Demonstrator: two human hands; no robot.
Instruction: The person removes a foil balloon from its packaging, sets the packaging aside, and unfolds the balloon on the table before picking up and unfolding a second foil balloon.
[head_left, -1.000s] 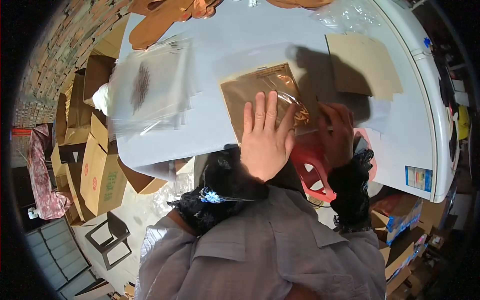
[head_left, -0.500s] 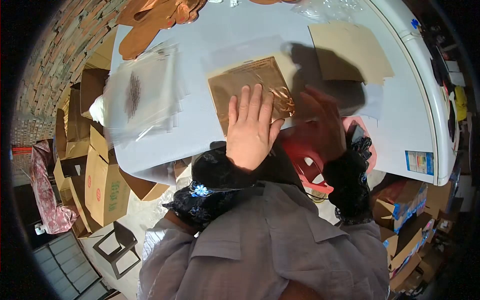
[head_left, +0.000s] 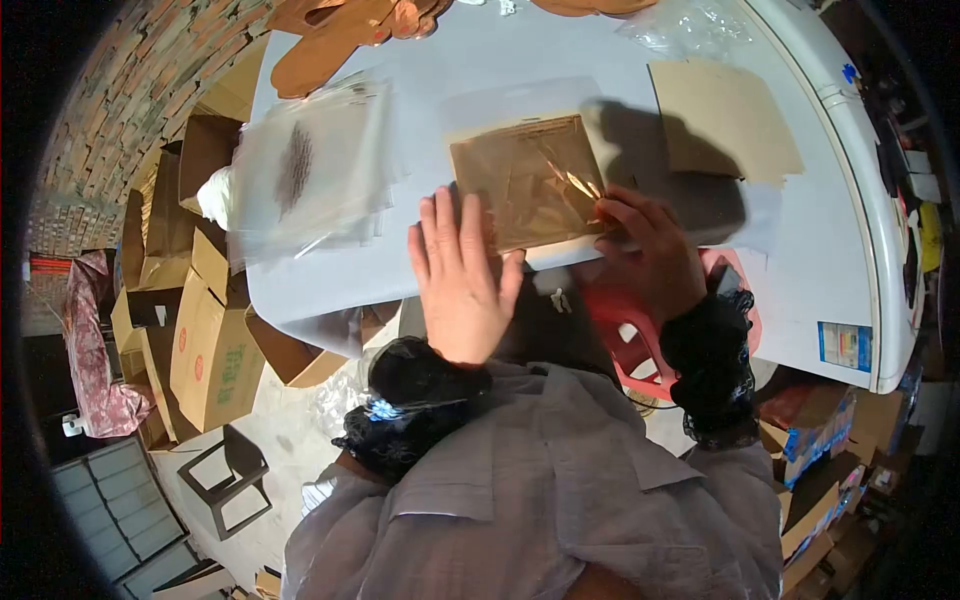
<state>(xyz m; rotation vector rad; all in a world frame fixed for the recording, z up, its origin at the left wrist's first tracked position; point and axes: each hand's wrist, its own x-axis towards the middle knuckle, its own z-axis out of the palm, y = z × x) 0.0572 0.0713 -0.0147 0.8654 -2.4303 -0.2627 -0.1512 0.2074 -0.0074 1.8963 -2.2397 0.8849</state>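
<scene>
A shiny brown square packet [head_left: 525, 180] lies on the white table [head_left: 420, 140], over a pale sheet with clear plastic around it. My left hand [head_left: 458, 270] is spread, palm down, at the packet's lower left edge. At its right edge, my right hand [head_left: 655, 245] has its fingers bent with the fingertips on the packet's lower right corner. Whether they pinch the corner is hard to see. Left of the packet is a stack of clear plastic bags [head_left: 335, 170] with a dark mark. Beige card sheets [head_left: 725, 115] lie at the right, partly in shadow.
Copper-coloured shaped pieces [head_left: 330, 55] and crumpled clear plastic [head_left: 695, 28] lie at the back. Cardboard boxes [head_left: 210, 350] stand left, others [head_left: 815, 500] right. A red plastic stool [head_left: 640, 345] is below the table edge; a dark stool frame [head_left: 228, 480] stands on the floor.
My left hand has slid off the packet's middle to its lower left edge. My right hand, blurred before, has come to the packet's right corner. The whole view has shifted slightly.
</scene>
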